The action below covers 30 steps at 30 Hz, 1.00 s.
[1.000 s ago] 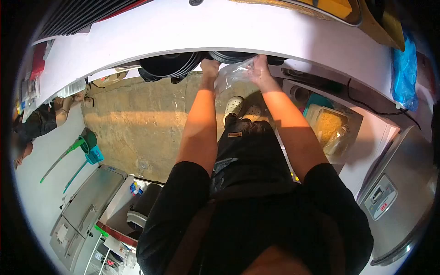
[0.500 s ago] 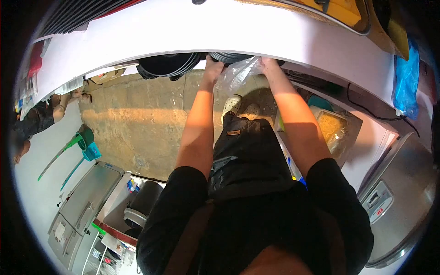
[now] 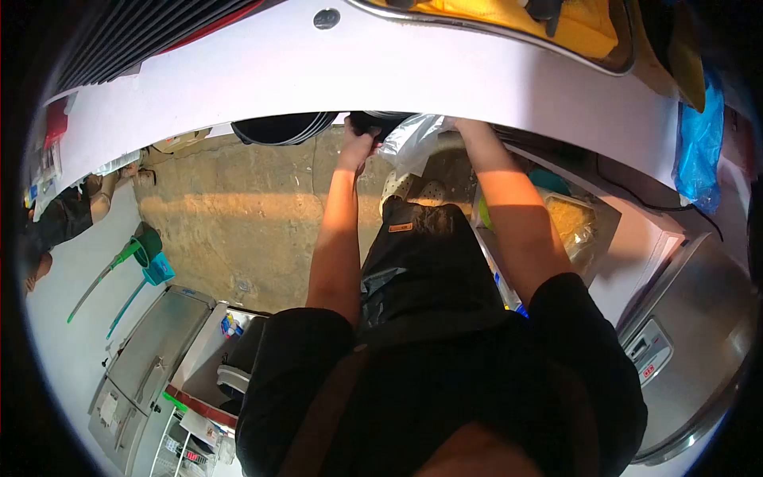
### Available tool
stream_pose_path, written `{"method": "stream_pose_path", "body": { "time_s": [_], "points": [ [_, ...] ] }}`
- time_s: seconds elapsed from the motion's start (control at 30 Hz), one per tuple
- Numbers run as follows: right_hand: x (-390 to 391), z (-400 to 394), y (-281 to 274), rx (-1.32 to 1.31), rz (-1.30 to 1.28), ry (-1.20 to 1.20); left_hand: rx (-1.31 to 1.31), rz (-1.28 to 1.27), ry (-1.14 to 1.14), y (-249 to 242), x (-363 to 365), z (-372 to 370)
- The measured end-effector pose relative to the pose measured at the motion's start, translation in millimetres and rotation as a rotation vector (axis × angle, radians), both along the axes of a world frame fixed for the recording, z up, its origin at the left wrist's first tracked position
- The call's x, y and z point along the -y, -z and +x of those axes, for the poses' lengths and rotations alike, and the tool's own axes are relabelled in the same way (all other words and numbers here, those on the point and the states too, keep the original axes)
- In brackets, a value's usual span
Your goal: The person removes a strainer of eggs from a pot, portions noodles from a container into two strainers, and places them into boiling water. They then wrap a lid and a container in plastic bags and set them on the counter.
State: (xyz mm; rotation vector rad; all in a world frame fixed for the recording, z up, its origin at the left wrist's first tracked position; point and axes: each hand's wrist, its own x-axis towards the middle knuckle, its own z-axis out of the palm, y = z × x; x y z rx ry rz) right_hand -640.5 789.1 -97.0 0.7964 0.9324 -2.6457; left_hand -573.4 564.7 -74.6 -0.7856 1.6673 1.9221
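My left hand (image 3: 357, 148) reaches up to the counter's edge, its fingers closed around the side of a stack of black bowls (image 3: 375, 124). The counter hides the far part of that stack. A clear plastic bag (image 3: 413, 143) hangs beside the bowls, between my two hands. My right hand (image 3: 470, 127) is at the bag's right end, under the counter's edge, with its fingers out of sight. Left of my left hand, another stack of larger black bowls (image 3: 284, 129) with pale rims shows partly below the counter.
The white counter (image 3: 318, 75) curves across the top, bearing a stack of black trays (image 3: 151, 36) and a yellow-filled glass-edged case (image 3: 493, 16). A blue bag (image 3: 699, 151) hangs at right. Below are a steel appliance (image 3: 691, 350) and a green dustpan (image 3: 147, 242). A person (image 3: 71, 215) is at far left.
My left hand has moved slightly left and down, and the black bowls show more below the counter's edge. My right hand is now more hidden by the counter. The view has tilted up slightly.
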Motion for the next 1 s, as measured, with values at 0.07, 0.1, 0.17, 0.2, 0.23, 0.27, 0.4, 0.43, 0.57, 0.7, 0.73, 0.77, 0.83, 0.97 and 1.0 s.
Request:
{"method": "stream_pose_path", "body": {
  "time_s": [0.07, 0.1, 0.17, 0.2, 0.23, 0.27, 0.4, 0.43, 0.57, 0.7, 0.73, 0.77, 0.83, 0.97, 1.0],
  "points": [
    [-2, -4, 0, -0.002, 0.037, -0.004, 0.014, -0.058, 0.021, -7, -1, 3],
    [-1, -5, 0, 0.001, 0.049, -0.005, 0.02, -0.024, 0.006, -10, -1, 6],
    [-1, -7, -1, 0.007, 0.072, -0.006, 0.028, 0.038, -0.024, -14, 0, 9],
    [-2, -6, -1, 0.008, 0.089, -0.005, 0.046, 0.034, -0.035, -19, 1, 9],
    [-3, -8, -1, 0.015, 0.106, -0.003, 0.065, 0.034, -0.044, -23, 2, 9],
    [-4, -6, -1, 0.014, 0.123, 0.0, 0.083, 0.037, -0.056, -26, 1, 8],
    [2, -9, -4, 0.027, 0.187, -0.011, 0.131, 0.06, -0.081, -49, -2, 8],
    [3, -9, -4, 0.03, 0.207, -0.014, 0.143, 0.059, -0.045, -46, 0, 6],
    [9, -6, -9, 0.038, 0.362, -0.026, 0.062, -0.087, -0.065, -45, -7, 7],
    [20, -3, -13, 0.04, 0.683, -0.08, 0.142, -0.151, 0.008, -65, -8, -2],
    [21, 0, -14, 0.032, 0.775, -0.098, 0.124, -0.162, 0.05, -64, -5, -3],
    [22, 3, -15, 0.031, 0.898, -0.128, 0.123, -0.179, 0.066, -65, -3, -4],
    [20, 16, -19, 0.017, 1.128, -0.189, 0.118, -0.211, 0.095, -65, 3, -7],
    [-4, 63, -40, -0.189, 1.548, -0.361, 0.321, -0.123, 0.278, -46, 35, 24],
    [-11, 77, -49, -0.049, 1.305, -0.227, 0.373, -0.009, 0.283, -47, 36, 35]
  ]
}}
